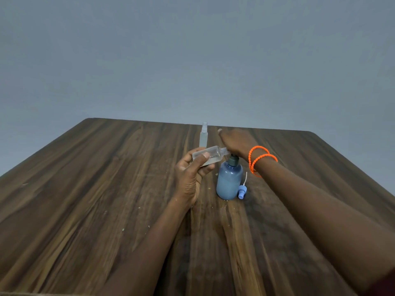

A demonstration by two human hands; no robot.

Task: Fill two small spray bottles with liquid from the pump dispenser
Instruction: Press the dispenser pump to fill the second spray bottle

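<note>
A blue pump dispenser (229, 180) stands upright near the middle of the wooden table (85, 189). My right hand (236, 142) lies flat on top of its dark pump head, hiding the nozzle. My left hand (190, 176) holds a small clear spray bottle (210, 155) tilted on its side, its uncapped neck pointing right at the pump spout; some liquid lies along its lower side. A blue spray cap (242, 191) with its white dip tube lies on the table just right of the dispenser. A second clear spray bottle (203, 135), capped, stands upright behind.
Orange bead bracelets (259, 160) circle my right wrist. The table's far edge runs just behind the standing bottle, against a plain grey wall (192, 60). Small pale specks dot the wood in front of the dispenser.
</note>
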